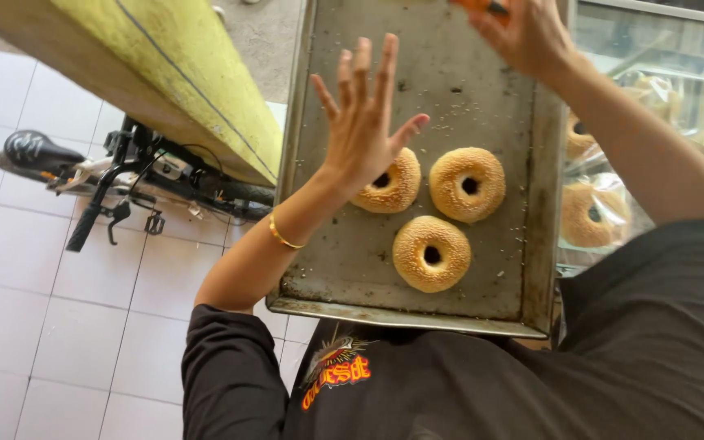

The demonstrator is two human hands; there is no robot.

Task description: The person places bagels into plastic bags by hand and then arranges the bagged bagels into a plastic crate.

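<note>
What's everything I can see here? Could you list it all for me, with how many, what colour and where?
Baking tray: one, dull grey metal, centre, in front of the person's chest.
Sesame rings on the tray: three, golden brown, on its near half.
Wrapped sesame rings: at least two, golden, behind glass at right.
Bicycle: one, black, lying on the white floor tiles at left.
Slanted beam: one, yellow, upper left.
Orange object: one, at the top edge, mostly cut off.
Bracelet: one, gold, left wrist.
Shirt: one, black.
Left hand: open, fingers spread, above the tray.
Right hand: at the tray's far end, by the orange object.
</note>
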